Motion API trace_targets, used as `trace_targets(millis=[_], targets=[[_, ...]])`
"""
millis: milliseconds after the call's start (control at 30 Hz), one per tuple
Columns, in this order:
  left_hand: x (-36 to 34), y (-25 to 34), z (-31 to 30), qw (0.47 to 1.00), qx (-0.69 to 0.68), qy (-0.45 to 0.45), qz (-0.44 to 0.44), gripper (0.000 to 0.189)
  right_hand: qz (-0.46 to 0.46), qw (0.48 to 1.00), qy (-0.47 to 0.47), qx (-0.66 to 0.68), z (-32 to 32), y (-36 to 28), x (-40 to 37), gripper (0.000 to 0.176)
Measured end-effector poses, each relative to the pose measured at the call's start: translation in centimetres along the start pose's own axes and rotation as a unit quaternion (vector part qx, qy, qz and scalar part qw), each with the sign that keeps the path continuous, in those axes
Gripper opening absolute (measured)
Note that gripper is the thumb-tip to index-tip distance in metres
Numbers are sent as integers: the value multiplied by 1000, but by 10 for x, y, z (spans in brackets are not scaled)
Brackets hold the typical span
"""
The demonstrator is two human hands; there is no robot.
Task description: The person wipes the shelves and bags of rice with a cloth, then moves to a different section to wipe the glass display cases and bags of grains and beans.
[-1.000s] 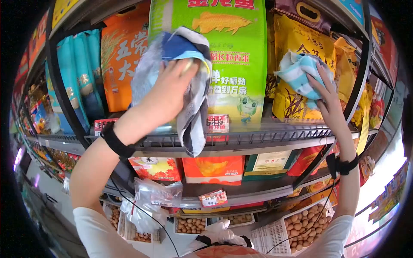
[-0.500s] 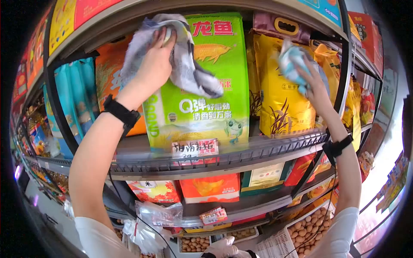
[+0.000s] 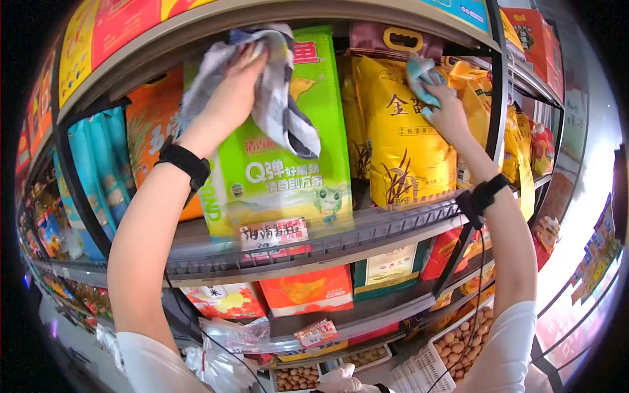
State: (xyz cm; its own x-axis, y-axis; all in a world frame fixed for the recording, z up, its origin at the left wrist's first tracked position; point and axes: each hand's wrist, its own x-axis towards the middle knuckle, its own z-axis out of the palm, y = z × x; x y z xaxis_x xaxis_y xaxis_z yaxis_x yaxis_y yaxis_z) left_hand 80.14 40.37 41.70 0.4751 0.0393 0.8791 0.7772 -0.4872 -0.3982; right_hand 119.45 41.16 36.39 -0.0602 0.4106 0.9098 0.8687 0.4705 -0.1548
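My left hand [image 3: 239,88] is closed on a grey, white and dark checked cloth [image 3: 286,121], which hangs over the upper left of a green rice bag [image 3: 321,150] printed with a frog. Some of the bag's lettering is hidden behind the cloth. My right hand [image 3: 448,112] grips a crumpled light-blue and white cloth [image 3: 419,77] at the upper right of a yellow bag [image 3: 413,154]. Both bags stand upright on the shelf, behind its rail.
A wire rail [image 3: 380,227] runs along the shelf front, with a handwritten price card [image 3: 273,234] on it. An orange bag [image 3: 154,121] and blue bags [image 3: 108,157] stand to the left. Below are boxed goods [image 3: 306,288] and egg crates [image 3: 458,347].
My right hand and its cloth have moved off the front of the yellow bag to its upper right, uncovering printed characters. The view has shifted; my left hand still grips its cloth.
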Motion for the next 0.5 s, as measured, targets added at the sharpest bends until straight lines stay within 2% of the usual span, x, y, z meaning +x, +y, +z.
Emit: trace_targets(millis=[67,100,133,167,200,267,300,333,367,400,467,500], targets=[[3,11,6,1000,5,-8,-18,49,-75,995,43,-41,18,-2,13,52],[4,21,10,1000,-9,-27,5,51,-70,996,46,-43,25,-11,18,52],[3,28,15,998,-22,-44,27,54,-148,987,56,-16,32,-20,26,49],[-1,34,17,989,-70,-107,73,53,-227,972,67,12,34,-27,34,47],[-2,47,19,980,-103,-124,118,55,-228,971,71,11,31,-18,45,47],[-2,56,5,969,-174,-169,46,59,-48,990,-87,-99,30,4,58,50],[-5,48,1,979,-144,-140,38,61,12,988,-108,-108,19,6,57,50],[-2,35,-2,987,-110,-110,36,63,31,990,-50,-128,19,25,57,52],[-2,26,-5,992,-99,-74,-2,61,45,985,-54,-156,10,32,53,56],[-4,10,-4,998,-61,-3,12,54,1,983,14,-184,11,47,49,59],[-9,-10,2,997,11,62,-45,56,29,988,13,-149,7,40,49,55],[-11,-15,5,998,29,46,-44,57,28,989,13,-145,13,41,57,55]])
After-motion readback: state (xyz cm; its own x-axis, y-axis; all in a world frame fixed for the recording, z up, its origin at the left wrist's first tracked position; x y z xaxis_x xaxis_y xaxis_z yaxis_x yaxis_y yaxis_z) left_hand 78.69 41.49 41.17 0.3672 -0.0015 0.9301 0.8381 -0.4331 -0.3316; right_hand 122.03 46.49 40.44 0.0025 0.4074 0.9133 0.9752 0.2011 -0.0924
